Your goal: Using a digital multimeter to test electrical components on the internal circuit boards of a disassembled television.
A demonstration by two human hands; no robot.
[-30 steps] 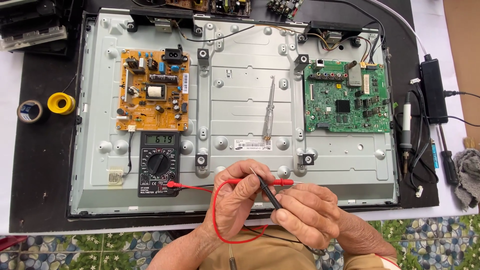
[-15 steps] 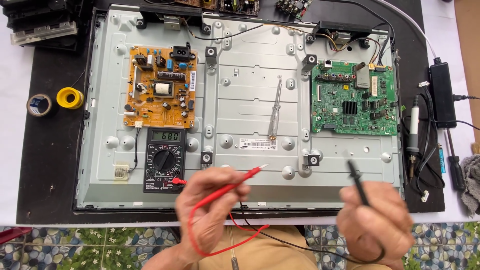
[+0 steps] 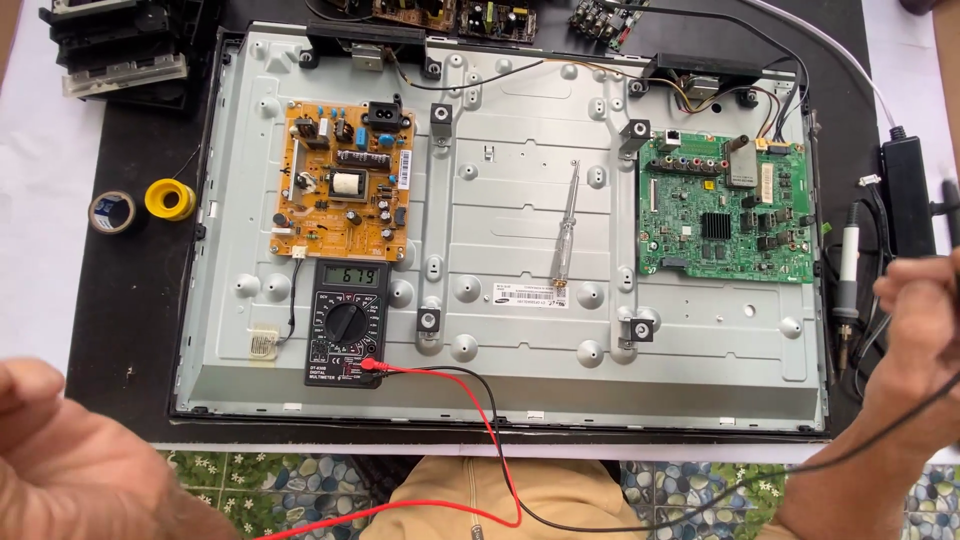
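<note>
Left hand (image 3: 70, 460) at the lower left edge, blurred; grip cannot be told. Right hand (image 3: 915, 320) far off at the right edge, fingers closed on the black lead (image 3: 640, 525). Red lead (image 3: 480, 405) and black lead run from the near edge up to the black meter (image 3: 347, 322) lying on the grey metal back panel (image 3: 500, 180). Beyond: orange board (image 3: 343, 190), screwdriver (image 3: 565, 225), green board (image 3: 725, 210).

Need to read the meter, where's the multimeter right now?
In the head view, the black multimeter lies left of centre on the metal back panel, just below the orange circuit board.
</note>
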